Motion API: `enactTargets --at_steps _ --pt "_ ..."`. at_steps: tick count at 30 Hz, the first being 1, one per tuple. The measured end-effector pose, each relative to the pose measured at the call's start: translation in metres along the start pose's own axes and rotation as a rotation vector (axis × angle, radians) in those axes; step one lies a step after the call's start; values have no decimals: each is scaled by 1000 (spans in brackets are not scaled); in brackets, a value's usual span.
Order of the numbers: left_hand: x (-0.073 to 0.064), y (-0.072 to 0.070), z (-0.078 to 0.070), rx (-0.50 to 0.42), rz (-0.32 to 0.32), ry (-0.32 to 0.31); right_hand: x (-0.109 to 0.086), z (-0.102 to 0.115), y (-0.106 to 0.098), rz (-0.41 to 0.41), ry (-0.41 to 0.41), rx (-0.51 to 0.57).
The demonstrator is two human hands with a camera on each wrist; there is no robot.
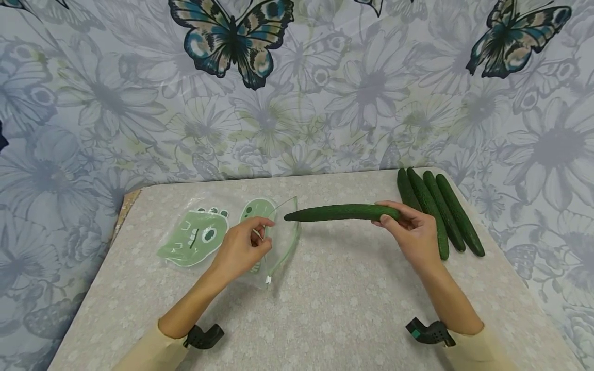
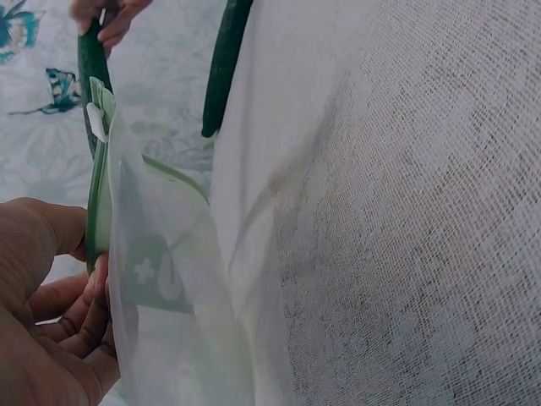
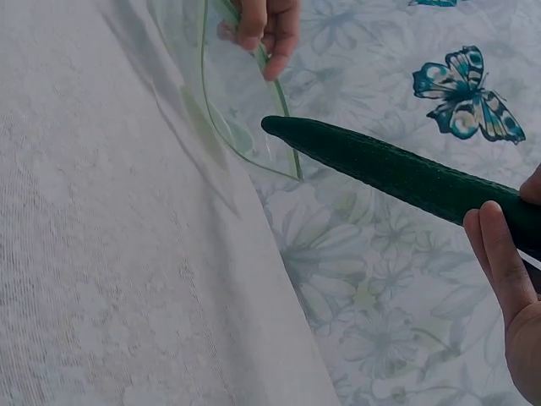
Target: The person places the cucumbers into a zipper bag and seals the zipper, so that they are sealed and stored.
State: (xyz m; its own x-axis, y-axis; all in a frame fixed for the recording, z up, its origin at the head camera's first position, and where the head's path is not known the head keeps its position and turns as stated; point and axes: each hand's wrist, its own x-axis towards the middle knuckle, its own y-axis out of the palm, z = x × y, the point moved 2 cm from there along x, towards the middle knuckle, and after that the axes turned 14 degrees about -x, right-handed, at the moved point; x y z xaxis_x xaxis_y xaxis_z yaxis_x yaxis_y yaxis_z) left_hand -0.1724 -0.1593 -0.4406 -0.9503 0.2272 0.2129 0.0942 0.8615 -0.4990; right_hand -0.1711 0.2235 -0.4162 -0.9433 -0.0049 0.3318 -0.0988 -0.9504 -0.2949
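Observation:
A dark green cucumber [image 1: 339, 212] lies nearly level in my right hand [image 1: 413, 234], which grips its right end between thumb and fingers. Its narrow tip points left at the mouth of a clear zip bag [image 2: 169, 338] with a green zip edge. My left hand [image 1: 241, 247] pinches that edge, and the mouth gapes open. In the right wrist view the cucumber tip overlaps the bag's opening. A white slider [image 2: 95, 123] shows at one end of the zip. The bag's green printed pattern is partly hidden behind my left hand.
Several more cucumbers [image 1: 445, 211] lie side by side at the table's right edge, beyond my right hand. Flat on the left is a clear bag with a green cartoon face [image 1: 195, 237]. A pale patterned cloth covers the table [image 1: 325, 309]; a butterfly-print backdrop [image 1: 371, 103] hangs behind.

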Motion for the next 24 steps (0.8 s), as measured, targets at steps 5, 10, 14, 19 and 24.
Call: enactTargets --at_steps 5,10,14,19,24 --pt "-1 2 0 -19 1 26 0 2 10 66 -9 -29" --pt "-1 4 1 -43 2 54 1 -1 24 131 -2 -50" --pt "0 5 -2 -54 0 62 4 -8 36 199 24 19" --pt "3 9 -7 -85 12 51 4 -21 54 271 74 115" --pt "5 14 -9 -86 30 57 -1 -24 75 328 94 148"
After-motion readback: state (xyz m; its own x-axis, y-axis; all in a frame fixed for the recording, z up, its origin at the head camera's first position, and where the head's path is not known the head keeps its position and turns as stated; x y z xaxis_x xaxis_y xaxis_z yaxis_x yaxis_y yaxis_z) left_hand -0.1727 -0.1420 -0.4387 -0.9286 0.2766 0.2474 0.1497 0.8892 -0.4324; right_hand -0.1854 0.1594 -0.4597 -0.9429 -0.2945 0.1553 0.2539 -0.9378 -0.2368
